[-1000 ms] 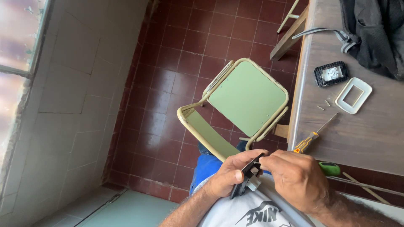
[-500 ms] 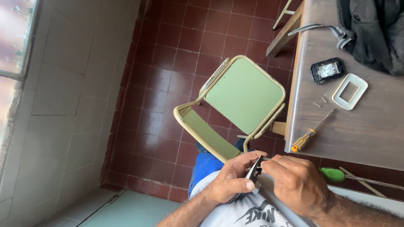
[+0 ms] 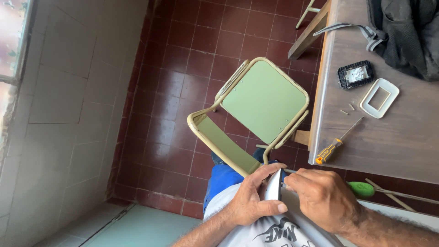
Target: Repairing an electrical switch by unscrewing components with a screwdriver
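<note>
Left hand [image 3: 249, 201] is gripping a small white-grey plate [image 3: 273, 185] edge-on over the lap, long axis running near to far. Right hand [image 3: 322, 196] is pinching a green-handled screwdriver [image 3: 361, 189], its tip pointing left at the plate.

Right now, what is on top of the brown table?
On the wooden table lie an orange-handled screwdriver, a white frame plate, a black switch part, small screws and a dark bag. Whatever lies under the bag is covered.
</note>
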